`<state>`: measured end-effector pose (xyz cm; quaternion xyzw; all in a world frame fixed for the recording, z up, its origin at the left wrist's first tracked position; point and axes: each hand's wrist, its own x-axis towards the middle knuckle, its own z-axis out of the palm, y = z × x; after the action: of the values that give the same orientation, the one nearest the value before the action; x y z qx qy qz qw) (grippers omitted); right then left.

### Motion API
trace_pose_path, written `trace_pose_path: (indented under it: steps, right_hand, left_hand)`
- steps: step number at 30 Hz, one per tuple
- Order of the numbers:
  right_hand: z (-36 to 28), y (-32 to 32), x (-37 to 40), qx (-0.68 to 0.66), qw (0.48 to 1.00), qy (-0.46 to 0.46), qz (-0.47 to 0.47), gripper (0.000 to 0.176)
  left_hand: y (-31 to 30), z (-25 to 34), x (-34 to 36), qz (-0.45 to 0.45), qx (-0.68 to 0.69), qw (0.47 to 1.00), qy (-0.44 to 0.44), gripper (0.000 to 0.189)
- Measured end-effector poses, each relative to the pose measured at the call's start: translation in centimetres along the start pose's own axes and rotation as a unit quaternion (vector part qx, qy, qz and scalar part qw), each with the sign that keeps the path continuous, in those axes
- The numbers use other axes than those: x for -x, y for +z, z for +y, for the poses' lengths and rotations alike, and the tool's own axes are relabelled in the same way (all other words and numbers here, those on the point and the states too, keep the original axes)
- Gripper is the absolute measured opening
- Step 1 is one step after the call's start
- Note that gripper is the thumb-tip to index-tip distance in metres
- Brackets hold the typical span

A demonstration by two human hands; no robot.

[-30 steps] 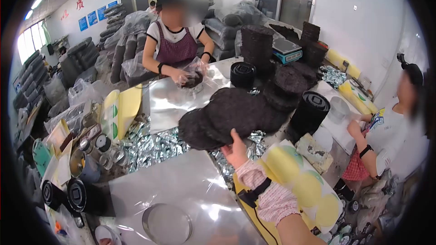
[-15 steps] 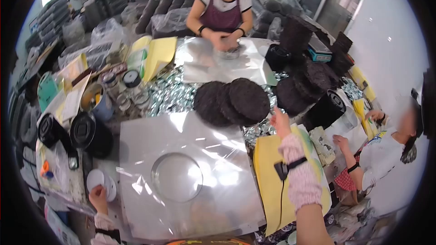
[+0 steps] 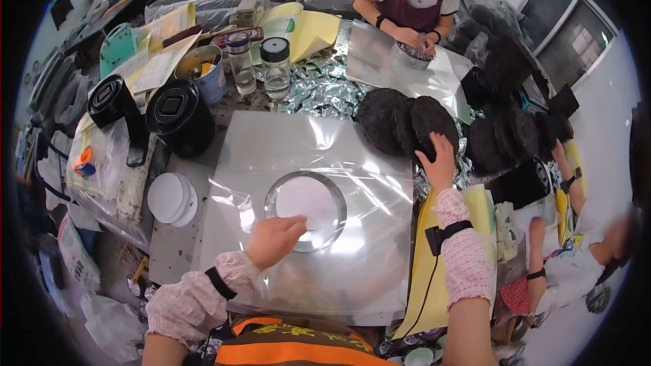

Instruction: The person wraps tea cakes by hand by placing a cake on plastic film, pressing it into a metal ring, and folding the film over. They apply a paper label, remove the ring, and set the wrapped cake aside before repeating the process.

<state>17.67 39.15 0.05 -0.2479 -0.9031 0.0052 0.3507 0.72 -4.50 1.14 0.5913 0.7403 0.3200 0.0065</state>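
Observation:
My left hand [image 3: 278, 240] has its fingers pressed together on the lower edge of a round white paper disc [image 3: 308, 196]. That disc lies within a shallow metal ring [image 3: 342, 220] on a clear plastic sheet [image 3: 237, 163]. My right hand [image 3: 439, 160] is at the front edge of a dark brown, rough round cake [image 3: 434, 118], thumb and fingers apart. More cakes of the same kind [image 3: 381, 122] lean behind it. At the left, a stack of white discs [image 3: 169, 196] sits beside the sheet.
Black canisters [image 3: 180, 118], glass jars [image 3: 276, 78] and a bucket [image 3: 203, 81] stand at the left. Foil scraps [image 3: 319, 91] lie behind the sheet, yellow paper [image 3: 427, 278] at the right. One person [image 3: 413, 0] works across the table, another [image 3: 569, 264] at the right.
My left hand has moved from the white stack to the metal ring, where a white disc now lies. My right hand has moved up onto the front dark cake. The view has shifted.

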Motion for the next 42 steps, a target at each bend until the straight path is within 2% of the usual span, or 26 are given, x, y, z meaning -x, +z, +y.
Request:
trace_pose_path:
  steps: [2,5,6,7,8,10,11,13,14,15,16,18,21,24,25,26,27,28,29,30,32,34,36,38,39,42]
  right_hand:
    - [1.2,1.1,0.5,-0.054,0.996,0.053,-0.052,0.037]
    - [1.4,0.6,-0.5,-0.143,0.976,0.15,-0.062,0.028]
    - [1.5,0.3,-0.8,-0.162,0.972,0.159,-0.054,0.028]
    - [1.3,0.1,-1.0,-0.157,0.976,0.154,-0.013,0.028]
    - [0.5,-0.4,-1.2,-0.152,0.977,0.15,0.028,0.028]
    - [-5.6,-4.0,-2.3,-0.183,0.974,0.109,0.079,0.028]
    - [-9.9,-6.1,-2.4,-0.188,0.976,0.087,0.063,0.028]
    - [-16.1,-7.1,0.4,-0.239,0.97,-0.044,0.01,0.03]
    - [-18.6,-8.1,1.7,-0.166,0.964,-0.204,-0.028,0.033]
    - [-21.3,-7.0,4.9,-0.288,0.938,-0.168,-0.098,0.038]
    - [-22.6,-6.9,7.0,-0.23,0.926,-0.267,-0.136,0.037]
    - [-23.7,-4.2,12.1,-0.237,0.9,-0.293,-0.221,0.038]
    - [-24.4,-4.6,12.7,-0.285,0.892,-0.254,-0.242,0.051]
    - [-23.4,-7.2,9.1,-0.344,0.89,-0.214,-0.209,0.059]
    - [-21.8,-6.9,7.8,-0.286,0.925,-0.209,-0.138,0.06]
    - [-20.0,-7.1,6.0,-0.246,0.958,-0.117,-0.093,0.057]
    - [-17.8,-7.5,3.9,-0.242,0.963,0.073,-0.097,0.053]
    - [-12.3,-3.4,4.3,-0.243,0.95,0.193,0.03,0.049]
    - [-5.7,-1.1,3.7,-0.187,0.928,0.32,0.038,0.045]
    - [-0.5,0.3,3.6,-0.161,0.925,0.332,0.094,0.048]
    - [6.3,1.4,2.0,-0.276,0.738,0.608,0.096,0.055]
    - [9.1,2.4,1.9,-0.282,0.735,0.615,0.034,0.063]
    - [9.1,3.7,2.4,-0.288,0.756,0.582,0.083,0.043]
    - [10.3,5.2,3.1,-0.358,0.788,0.476,0.152,0.033]
    - [9.9,4.6,3.0,-0.353,0.797,0.462,0.164,0.027]
    - [8.0,2.7,2.0,-0.447,0.709,0.462,0.291,0.043]
  left_hand:
    - [1.8,-0.4,0.3,-0.036,-0.002,0.999,-0.027,0.015]
    - [-3.0,-1.8,-1.4,0.045,0.083,0.994,0.052,0.017]
    - [-5.6,-3.6,-1.8,0.06,0.059,0.996,-0.003,0.015]
    - [-8.6,-7.3,-2.5,0.127,-0.034,0.991,0.003,0.015]
    - [-12.1,-9.0,-3.9,0.215,-0.092,0.97,-0.066,0.015]
    - [-17.2,-15.4,-4.3,0.269,-0.19,0.934,-0.137,0.019]
    - [-18.7,-19.6,-3.2,0.173,-0.101,0.958,-0.206,0.024]
    - [-20.8,-19.9,-3.6,0.102,-0.053,0.966,-0.23,0.021]
    - [-21.4,-20.5,-4.0,0.073,-0.051,0.97,-0.227,0.02]
    - [-21.7,-21.1,-4.1,0.066,-0.023,0.972,-0.223,0.019]
    - [-21.9,-21.7,-3.9,0.062,0.004,0.973,-0.222,0.018]
    - [-22.2,-22.0,-3.7,0.051,0.024,0.972,-0.23,0.017]
    - [-22.2,-22.2,-3.3,0.034,0.015,0.967,-0.253,0.012]
    - [-20.2,-20.5,-3.1,0.113,-0.274,0.954,-0.052,0.009]
    - [-19.2,-19.1,-3.1,0.129,-0.273,0.95,-0.075,0.006]
    - [-18.7,-18.7,-3.0,0.153,-0.241,0.953,-0.106,0.004]
    - [-18.3,-18.6,-2.6,0.175,-0.209,0.952,-0.138,0.003]
    - [-18.2,-18.4,-2.6,0.196,-0.177,0.949,-0.173,0.002]
    - [-18.6,-18.0,-2.5,0.204,-0.218,0.939,-0.17,0.005]
    - [-18.4,-16.2,-2.6,0.202,-0.219,0.948,-0.116,0.007]
    - [-17.3,-11.5,-2.8,0.187,-0.228,0.955,-0.004,0.009]
    - [-13.6,-5.5,-1.6,0.078,-0.059,0.994,-0.052,0.016]
    - [-8.0,-1.0,-0.2,-0.047,0.108,0.986,-0.121,0.025]
    - [-3.8,-0.2,-0.3,-0.105,-0.001,0.989,0.108,0.022]
    - [-3.1,0.0,-0.3,-0.125,0.026,0.988,0.081,0.024]
    - [-2.9,0.4,-1.7,-0.178,0.055,0.981,0.05,0.035]
